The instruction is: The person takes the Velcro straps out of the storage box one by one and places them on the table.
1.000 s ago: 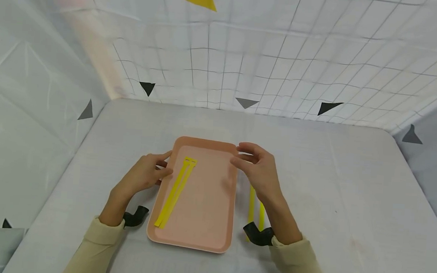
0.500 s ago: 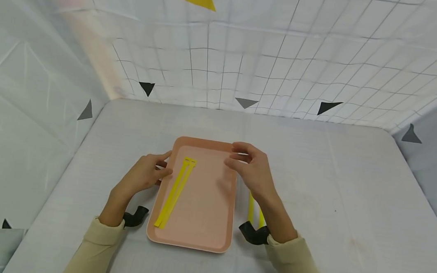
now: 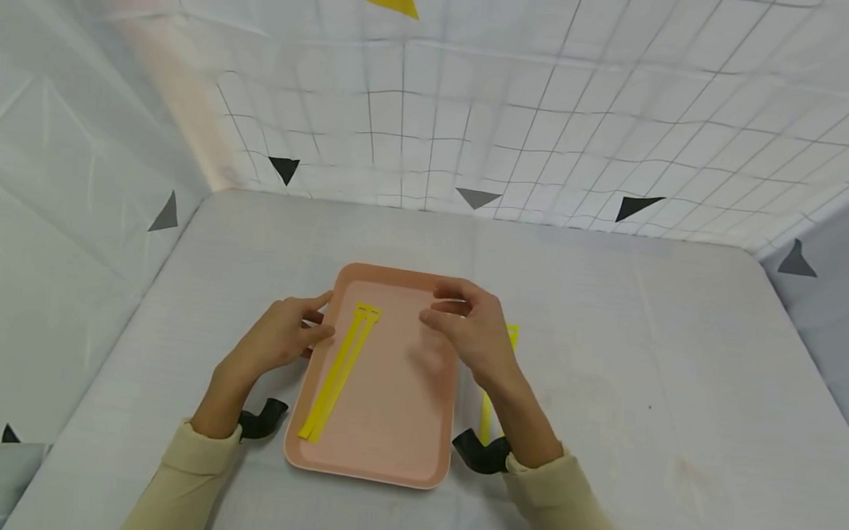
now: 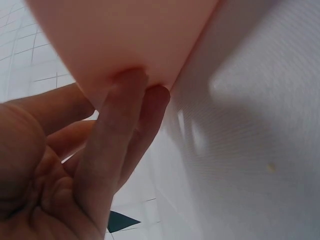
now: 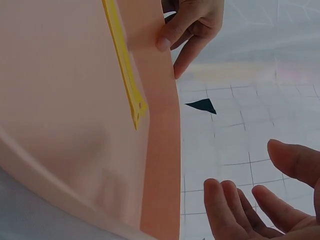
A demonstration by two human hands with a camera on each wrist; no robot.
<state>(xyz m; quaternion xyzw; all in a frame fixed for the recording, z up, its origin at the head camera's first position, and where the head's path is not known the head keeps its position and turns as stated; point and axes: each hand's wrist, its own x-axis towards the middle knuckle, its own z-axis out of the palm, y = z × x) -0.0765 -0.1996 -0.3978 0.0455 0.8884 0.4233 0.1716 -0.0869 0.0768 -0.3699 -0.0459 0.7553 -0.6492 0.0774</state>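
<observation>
A pink tray (image 3: 388, 407) lies in front of me with two yellow cable straps (image 3: 334, 376) side by side on its left part, slotted heads at the far end. My left hand (image 3: 280, 336) holds the tray's left edge, thumb on the rim; in the left wrist view, fingertips (image 4: 125, 82) press the tray's underside. Over the tray's far right part hovers my right hand (image 3: 475, 332), fingers loosely bent and apart, nothing between them. The right wrist view shows this hand's spread fingers (image 5: 220, 205) off the tray. More yellow strap (image 3: 486, 416) lies right of the tray, partly hidden by my right arm.
A pale cloth-like cover spreads over the table (image 3: 641, 388). White gridded sheeting (image 3: 489, 124) rises behind, with dark triangular patches along its bottom. Black curved pieces (image 3: 483, 452) stick out at both wrists.
My right hand has moved left, from the tray's right rim to above the tray's inside. A strap head right of that hand has come into sight. The left hand and tray stay put.
</observation>
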